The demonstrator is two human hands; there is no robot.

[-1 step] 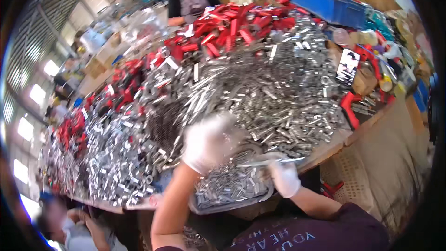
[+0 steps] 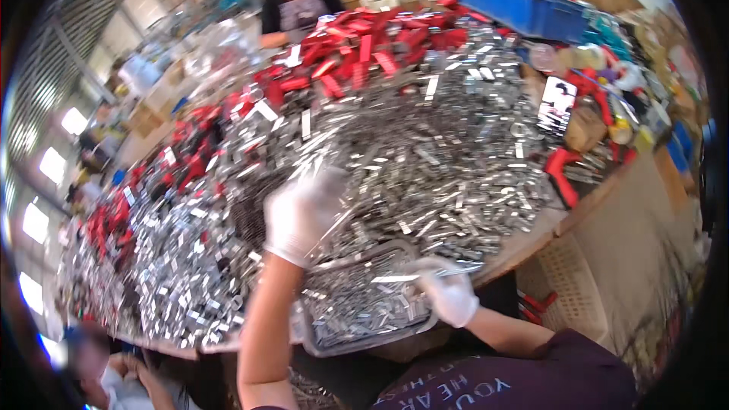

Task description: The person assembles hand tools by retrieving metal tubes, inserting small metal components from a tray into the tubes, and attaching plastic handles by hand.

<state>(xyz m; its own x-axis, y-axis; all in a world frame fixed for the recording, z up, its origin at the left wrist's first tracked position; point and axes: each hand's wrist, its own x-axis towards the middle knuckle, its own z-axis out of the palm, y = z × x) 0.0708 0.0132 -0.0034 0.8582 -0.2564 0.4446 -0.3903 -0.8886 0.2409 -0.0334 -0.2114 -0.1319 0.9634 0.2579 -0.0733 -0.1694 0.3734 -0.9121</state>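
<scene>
I've got my right hand [image 2: 449,298], grip clamped on a slim metal strip [image 2: 395,279], crosswise at the grey tray [image 2: 372,342], tray tucked close, presumably for short reach! Left hand [image 2: 302,216] blurs over the metal heap [image 2: 456,175]; its grip, I can't tell.

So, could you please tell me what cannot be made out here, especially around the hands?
All in the head view:
Left hand: motion blur hides whether its fingers hold anything.
Thin metal strip in the right hand: blurred, its middle partly covered by the fingers.
Grey tray: its floor is hidden beneath small metal pieces.
Phone: too small and blurred for screen details.
</scene>
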